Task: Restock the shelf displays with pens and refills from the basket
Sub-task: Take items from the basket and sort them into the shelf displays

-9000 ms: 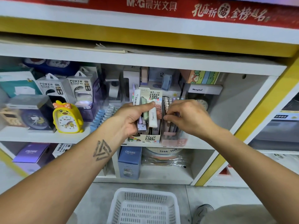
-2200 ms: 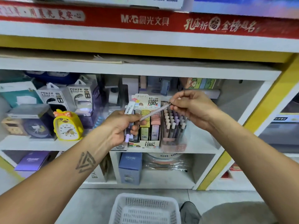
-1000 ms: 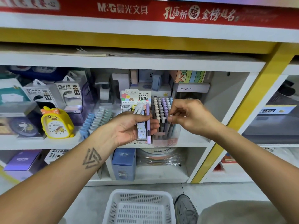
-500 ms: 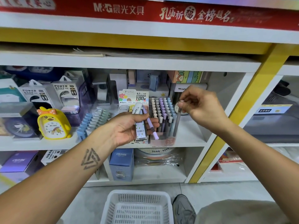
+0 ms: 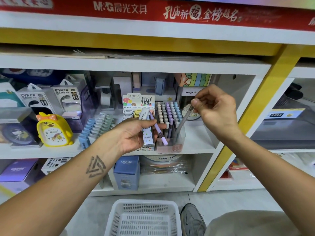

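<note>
Head cam, right hand (image 5: 215,110) pinches grey pen (image 5: 183,122), left hand (image 5: 134,136) grips refill pack (image 5: 147,136) w/ purple pen (image 5: 159,132).

— What sort of place is showing here?
— A stationery shop: a red brand banner (image 5: 153,9) is running above white shelves (image 5: 196,149) that are carrying a pen display (image 5: 168,116), boxed power banks (image 5: 68,97) and a clock (image 5: 53,129).

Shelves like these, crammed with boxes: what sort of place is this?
Most likely a stationery shop. A red stationery-brand banner runs along the top, a pen display stands full of capped pens, and boxed power banks and a yellow alarm clock sit packaged as if for sale.
</note>
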Demonstrator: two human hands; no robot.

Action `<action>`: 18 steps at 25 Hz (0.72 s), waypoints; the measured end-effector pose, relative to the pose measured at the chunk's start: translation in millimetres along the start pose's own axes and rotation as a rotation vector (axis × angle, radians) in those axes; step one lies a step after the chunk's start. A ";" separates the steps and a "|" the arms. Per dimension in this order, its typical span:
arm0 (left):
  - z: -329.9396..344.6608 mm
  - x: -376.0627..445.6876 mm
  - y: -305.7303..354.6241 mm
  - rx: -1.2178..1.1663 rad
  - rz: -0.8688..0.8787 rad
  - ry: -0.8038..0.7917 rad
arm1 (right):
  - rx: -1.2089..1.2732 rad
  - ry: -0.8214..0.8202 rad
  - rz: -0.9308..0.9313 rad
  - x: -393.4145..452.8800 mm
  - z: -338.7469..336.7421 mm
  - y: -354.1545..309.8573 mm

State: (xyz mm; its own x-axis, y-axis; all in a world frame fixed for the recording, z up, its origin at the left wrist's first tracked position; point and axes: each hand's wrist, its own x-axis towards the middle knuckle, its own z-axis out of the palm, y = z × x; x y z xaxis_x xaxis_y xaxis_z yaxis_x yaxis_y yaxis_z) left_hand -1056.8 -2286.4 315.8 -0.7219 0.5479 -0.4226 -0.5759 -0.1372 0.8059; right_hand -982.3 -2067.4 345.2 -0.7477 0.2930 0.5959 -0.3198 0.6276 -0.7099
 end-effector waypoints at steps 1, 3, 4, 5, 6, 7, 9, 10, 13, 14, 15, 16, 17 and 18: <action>-0.3 -0.7 0.3 0.002 0.000 0.001 | 0.001 0.017 -0.010 2.1 -1.8 0.1; -0.6 -1.7 -0.1 0.003 0.001 0.000 | -0.088 -0.039 -0.060 2.9 -3.7 1.9; -0.7 -2.0 -0.2 0.003 0.001 0.001 | -0.166 -0.099 -0.086 0.3 -1.9 3.3; -0.9 -2.6 -0.4 0.003 0.000 0.001 | -0.245 -0.161 -0.109 -3.5 1.0 5.6; -0.8 -2.7 -0.6 0.004 0.001 0.000 | -0.310 -0.218 -0.133 -7.3 4.3 8.5; -0.9 -2.4 -0.7 0.002 0.005 -0.001 | -0.360 -0.264 -0.157 -10.8 7.2 11.3; -1.6 -2.2 0.0 -0.003 0.015 0.001 | -0.425 -0.310 -0.193 -14.5 11.3 14.1; -1.8 -2.3 0.3 -0.007 0.018 0.004 | -0.435 -0.315 -0.201 -14.2 11.2 14.7; -2.3 -2.2 0.5 -0.019 0.019 0.009 | -0.420 -0.349 -0.232 -12.0 8.0 13.1; -2.2 -2.9 0.7 -0.023 0.020 0.011 | -0.408 -0.368 -0.231 -12.6 8.0 12.7; -1.9 -3.4 0.8 -0.028 0.021 0.013 | -0.396 -0.393 -0.211 -13.1 8.0 13.2; -1.6 -3.6 0.6 -0.035 0.024 0.015 | -0.404 -0.422 -0.185 -13.2 8.6 13.5; -1.5 -3.8 0.8 -0.046 0.027 0.016 | -0.448 -0.458 -0.165 -12.9 9.6 14.2; -1.2 -4.9 1.5 -0.059 0.028 0.015 | -0.515 -0.487 -0.159 -12.1 10.3 14.1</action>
State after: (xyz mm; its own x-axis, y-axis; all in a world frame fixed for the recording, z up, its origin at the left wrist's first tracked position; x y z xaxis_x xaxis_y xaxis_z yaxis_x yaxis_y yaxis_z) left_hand -1054.5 -2290.4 318.6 -0.7435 0.5309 -0.4066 -0.5767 -0.2012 0.7918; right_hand -983.7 -2069.5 324.2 -0.9276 -0.1094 0.3573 -0.2216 0.9310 -0.2901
